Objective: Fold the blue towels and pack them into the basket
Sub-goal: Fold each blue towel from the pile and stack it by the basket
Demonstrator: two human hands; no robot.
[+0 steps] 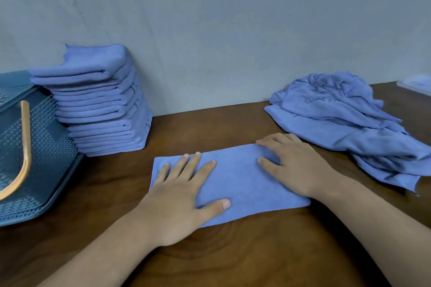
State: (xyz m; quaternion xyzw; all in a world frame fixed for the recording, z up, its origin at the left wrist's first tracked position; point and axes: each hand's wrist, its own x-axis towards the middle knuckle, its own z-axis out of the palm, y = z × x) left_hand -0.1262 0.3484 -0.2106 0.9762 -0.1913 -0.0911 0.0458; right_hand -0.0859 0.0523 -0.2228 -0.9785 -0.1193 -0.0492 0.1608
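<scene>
- Part-folded blue towel [242, 184] lies flat on the table [256, 251], centre front.
- Left hand [184, 196] and right hand [296, 165] press it, fingers [180, 168] straight and spread; judged to be smoothing before the next fold.
- Folded stack [100, 105] touches the basket [46, 135], apparently staged for packing; the unfolded heap [345, 123] lies on the right.

I am looking down at a dark brown wooden table [233, 256] that is butting against a pale grey-blue wall [233, 30]. The wall is showing faint scuffs and dark specks, and soft, even light is falling across both.

Blue towel [238, 182] — flat, seemingly folded
</scene>
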